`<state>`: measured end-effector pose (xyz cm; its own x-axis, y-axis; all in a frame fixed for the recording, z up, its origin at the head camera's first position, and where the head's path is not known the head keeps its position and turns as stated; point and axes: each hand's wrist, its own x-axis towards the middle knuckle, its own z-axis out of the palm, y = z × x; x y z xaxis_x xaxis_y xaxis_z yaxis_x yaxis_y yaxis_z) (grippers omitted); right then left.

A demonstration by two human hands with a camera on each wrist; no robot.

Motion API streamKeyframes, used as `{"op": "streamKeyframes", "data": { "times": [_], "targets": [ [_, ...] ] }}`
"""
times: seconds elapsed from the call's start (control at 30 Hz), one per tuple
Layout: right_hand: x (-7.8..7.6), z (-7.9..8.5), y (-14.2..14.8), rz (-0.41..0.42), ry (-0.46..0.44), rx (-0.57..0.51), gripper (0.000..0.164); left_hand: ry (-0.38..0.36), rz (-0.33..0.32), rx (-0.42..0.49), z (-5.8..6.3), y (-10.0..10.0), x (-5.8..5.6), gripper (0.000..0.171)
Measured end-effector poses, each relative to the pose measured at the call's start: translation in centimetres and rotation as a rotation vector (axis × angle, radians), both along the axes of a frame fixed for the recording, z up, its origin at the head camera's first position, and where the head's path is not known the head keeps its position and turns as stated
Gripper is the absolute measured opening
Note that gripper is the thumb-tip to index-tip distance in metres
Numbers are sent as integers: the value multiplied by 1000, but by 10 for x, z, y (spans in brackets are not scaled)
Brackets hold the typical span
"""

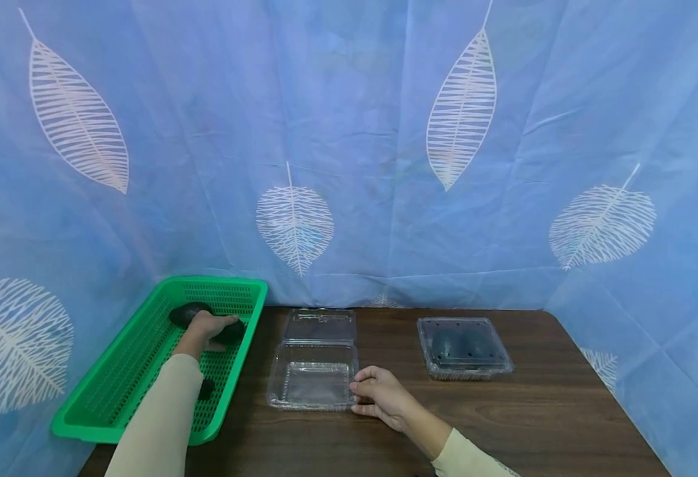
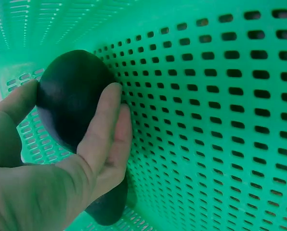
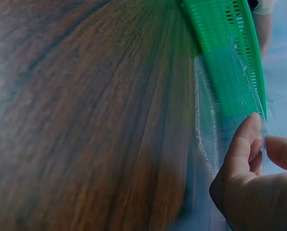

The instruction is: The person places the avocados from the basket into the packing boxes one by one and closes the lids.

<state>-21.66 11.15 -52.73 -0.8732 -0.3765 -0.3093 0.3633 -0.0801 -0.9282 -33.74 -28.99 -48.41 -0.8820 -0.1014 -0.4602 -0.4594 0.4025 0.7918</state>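
Inside the green basket (image 1: 253, 331), my left hand (image 1: 206, 328) grips a dark, egg-shaped, avocado-like fruit (image 2: 73, 96), thumb on one side and fingers on the other. A second dark fruit (image 1: 188, 313) lies just beyond that hand, toward the back left. Another small dark shape (image 1: 207, 389) shows nearer the front of the basket. My right hand (image 1: 381, 397) holds the right edge of a clear plastic clamshell box (image 1: 313, 384) between thumb and fingers. The box lies on the table with its lid (image 1: 319, 326) folded back, and its tray holds nothing.
A closed clear clamshell box (image 1: 465, 348) with dark fruits inside stands at the right on the brown wooden table (image 1: 534, 417). Behind the table hangs a blue curtain (image 1: 361, 132) with white leaf prints. The basket is close to the curtain at the left.
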Motion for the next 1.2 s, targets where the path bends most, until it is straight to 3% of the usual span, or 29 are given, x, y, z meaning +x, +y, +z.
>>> {"op": "streamKeyframes", "data": {
  "times": [0.23,0.57,0.8,1.2],
  "targets": [
    [4,0,12,8,9,-8,22,20,27,41,0,3,2,96],
    [11,2,33,27,8,-3,22,25,22,27,4,6,5,92],
    [16,2,54,19,-1,4,28,21,30,36,1,6,3,98],
    [24,1,79,-13,9,18,28,32,11,12,-5,3,-3,92]
  ]
}}
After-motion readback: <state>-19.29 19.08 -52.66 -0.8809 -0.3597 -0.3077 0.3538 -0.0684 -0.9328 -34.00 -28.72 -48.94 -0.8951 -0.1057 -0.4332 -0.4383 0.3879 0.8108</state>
